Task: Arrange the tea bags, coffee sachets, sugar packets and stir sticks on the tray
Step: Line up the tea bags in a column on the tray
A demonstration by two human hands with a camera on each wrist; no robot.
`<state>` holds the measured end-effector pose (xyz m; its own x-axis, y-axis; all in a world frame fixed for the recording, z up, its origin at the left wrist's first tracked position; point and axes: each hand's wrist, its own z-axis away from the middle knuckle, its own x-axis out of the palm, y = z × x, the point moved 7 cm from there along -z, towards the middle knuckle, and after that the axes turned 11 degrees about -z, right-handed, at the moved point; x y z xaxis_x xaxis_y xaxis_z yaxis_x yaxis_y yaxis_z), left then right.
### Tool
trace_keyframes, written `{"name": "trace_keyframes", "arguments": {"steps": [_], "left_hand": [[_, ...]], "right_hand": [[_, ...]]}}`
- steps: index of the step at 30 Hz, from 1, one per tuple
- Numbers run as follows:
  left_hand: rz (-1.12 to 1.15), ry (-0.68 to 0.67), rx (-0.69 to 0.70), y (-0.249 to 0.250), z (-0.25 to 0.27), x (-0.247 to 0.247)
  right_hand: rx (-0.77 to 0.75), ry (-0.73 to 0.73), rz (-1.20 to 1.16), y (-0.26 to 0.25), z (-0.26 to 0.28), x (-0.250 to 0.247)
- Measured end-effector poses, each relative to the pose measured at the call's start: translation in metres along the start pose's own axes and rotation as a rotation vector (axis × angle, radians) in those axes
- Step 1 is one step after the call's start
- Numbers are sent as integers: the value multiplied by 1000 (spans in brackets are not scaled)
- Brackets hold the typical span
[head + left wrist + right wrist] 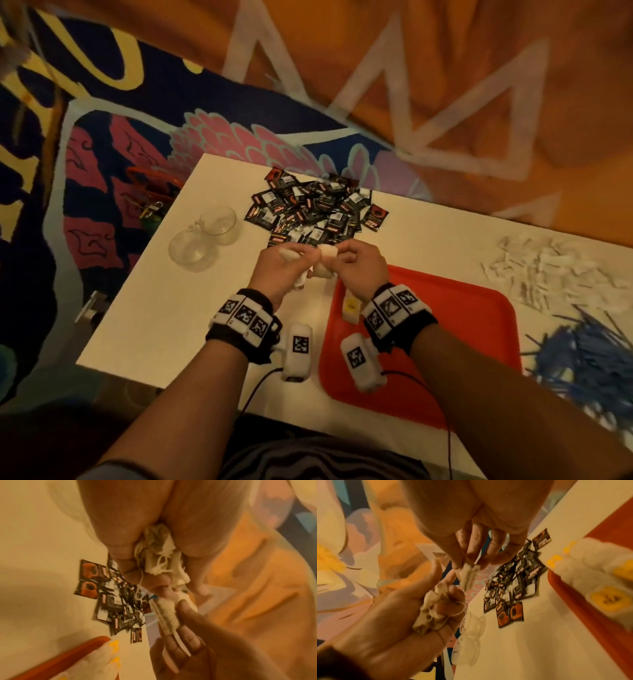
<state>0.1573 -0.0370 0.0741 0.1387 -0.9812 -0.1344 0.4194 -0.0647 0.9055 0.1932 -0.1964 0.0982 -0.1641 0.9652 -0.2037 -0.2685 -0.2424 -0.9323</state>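
Observation:
Over the white table, just left of the red tray (462,329), my two hands meet. My left hand (291,260) grips a crumpled bunch of white tea bags (159,555) with loose strings in its palm. With its fingertips my right hand (339,257) pinches a single tea bag (468,574), pulled a little apart from the bunch. A row of tea bags with yellow tags (351,308) lies along the tray's left edge. A pile of black coffee sachets (315,212) lies behind the hands, white sugar packets (555,270) at the right, blue stir sticks (589,356) at the far right.
Two clear glass cups (205,236) stand near the table's left edge. An orange basket (154,192) sits on the patterned rug beside the table. Orange fabric with white lines (445,85) rises behind the table's far edge.

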Motion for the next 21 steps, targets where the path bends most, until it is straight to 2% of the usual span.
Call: {"name": "trace_keyframes", "arguments": {"steps": [3, 8, 11, 16, 20, 21], "left_hand": [[-112, 54, 89, 27, 0, 23], [-115, -9, 157, 58, 3, 61], [-78, -64, 200, 70, 8, 74], [-36, -96, 163, 73, 13, 85], [-51, -151, 197, 77, 18, 95], [-67, -146, 214, 78, 19, 97]], "right_hand": [[-146, 116, 102, -21, 7, -26], [-316, 135, 147, -45, 22, -47], [-337, 85, 147, -47, 26, -61], [-322, 220, -32, -40, 23, -103], [-214, -11, 4, -24, 21, -100], [-207, -30, 38, -22, 22, -98]]}}
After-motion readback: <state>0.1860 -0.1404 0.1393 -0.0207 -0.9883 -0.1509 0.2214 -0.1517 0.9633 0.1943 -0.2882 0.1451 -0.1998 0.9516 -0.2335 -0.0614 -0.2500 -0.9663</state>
